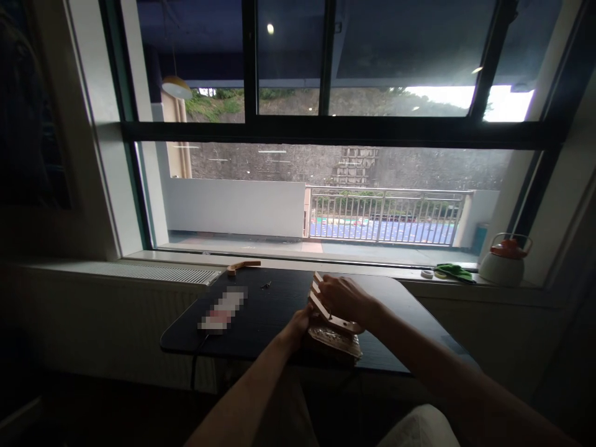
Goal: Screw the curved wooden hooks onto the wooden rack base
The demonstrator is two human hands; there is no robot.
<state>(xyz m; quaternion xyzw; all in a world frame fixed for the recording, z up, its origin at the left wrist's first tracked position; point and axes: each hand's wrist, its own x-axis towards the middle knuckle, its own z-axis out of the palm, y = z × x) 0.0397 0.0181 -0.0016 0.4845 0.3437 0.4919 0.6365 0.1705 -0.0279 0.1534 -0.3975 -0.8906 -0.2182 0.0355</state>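
two hands meet at the near edge of the black table (274, 301). the left hand (298, 328) holds the wooden bracket (331, 315) from the left, apparently to steady it. the right hand (345, 299) has its fingers curled narrow at the bracket's far part; whether they hold a tool cannot be told. the brown wrapped block (334, 345) lies beneath the bracket, probably as a support; its contents are not discernible. the lidded jug (501, 266) stands on the far-right sill, contents hidden.
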